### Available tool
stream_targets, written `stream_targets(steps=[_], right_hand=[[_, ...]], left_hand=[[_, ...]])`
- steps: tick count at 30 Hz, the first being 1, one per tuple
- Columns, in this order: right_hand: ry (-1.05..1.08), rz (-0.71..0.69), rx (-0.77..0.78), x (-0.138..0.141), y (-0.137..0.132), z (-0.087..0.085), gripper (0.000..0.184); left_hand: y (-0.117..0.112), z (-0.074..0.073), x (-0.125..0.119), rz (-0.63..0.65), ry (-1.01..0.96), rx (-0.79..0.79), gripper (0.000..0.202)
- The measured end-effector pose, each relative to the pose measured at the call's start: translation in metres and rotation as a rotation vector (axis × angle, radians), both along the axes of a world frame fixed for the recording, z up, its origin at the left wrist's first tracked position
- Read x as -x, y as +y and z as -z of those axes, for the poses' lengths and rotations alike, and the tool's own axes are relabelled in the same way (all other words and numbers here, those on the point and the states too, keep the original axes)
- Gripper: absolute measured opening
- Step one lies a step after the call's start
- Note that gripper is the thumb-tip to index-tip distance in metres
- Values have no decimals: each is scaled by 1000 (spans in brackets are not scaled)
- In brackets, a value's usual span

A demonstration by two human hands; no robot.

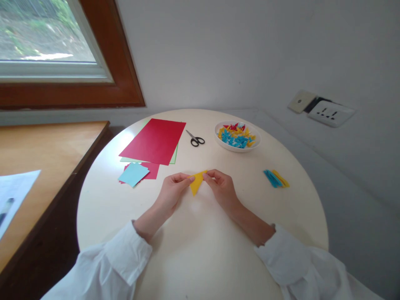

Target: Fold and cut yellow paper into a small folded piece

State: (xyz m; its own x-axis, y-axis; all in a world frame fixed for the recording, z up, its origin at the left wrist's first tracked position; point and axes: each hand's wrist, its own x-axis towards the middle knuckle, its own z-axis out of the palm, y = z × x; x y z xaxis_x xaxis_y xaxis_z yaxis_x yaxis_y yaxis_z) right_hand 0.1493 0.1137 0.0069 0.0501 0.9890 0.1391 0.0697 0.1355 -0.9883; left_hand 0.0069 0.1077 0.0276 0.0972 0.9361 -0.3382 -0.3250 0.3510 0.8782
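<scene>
A small yellow piece of folded paper [196,183], triangular with one point hanging toward me, is held between both hands over the middle of the round table. My left hand [173,189] pinches its left corner between thumb and fingers. At the upper right corner, my right hand [222,186] grips it in the same way. Fingertips cover both of the held corners, so any finer folds there are hidden.
Scissors [195,139] lie beyond my hands, beside red sheets [153,141]. Light blue paper squares [134,174] are at left. A white bowl [221,143] holds folded paper pieces [236,137]. Blue strips [273,178] and yellow strips [281,178] lie at right.
</scene>
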Motion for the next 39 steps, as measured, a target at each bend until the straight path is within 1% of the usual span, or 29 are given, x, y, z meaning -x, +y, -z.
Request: stream_targets(steps=[8, 13, 22, 27, 29, 32, 35, 39], right_hand=[[-40, 17, -14, -1, 0, 0, 19], [-39, 61, -22, -2, 0, 0, 19], [-27, 66, -46, -1, 0, 0, 20], [-19, 123, -89, -3, 0, -1, 20], [-75, 107, -138, -4, -2, -3, 23], [-252, 41, -236, -5, -7, -5, 24], [-391, 10, -320, -4, -10, -6, 25], [-460, 15, -338, -4, -9, -4, 23]], left_hand=[[0, 0, 1, 6, 19, -2, 27], [0, 2, 0, 16, 26, -10, 27], [1, 3, 1, 27, 58, -41, 27], [1, 4, 0, 12, 108, -55, 29], [2, 5, 0, -4, 127, -71, 28], [2, 5, 0, -12, 129, -95, 27], [2, 4, 0, -6, 123, -117, 26], [2, 4, -1, -13, 165, -156, 23]])
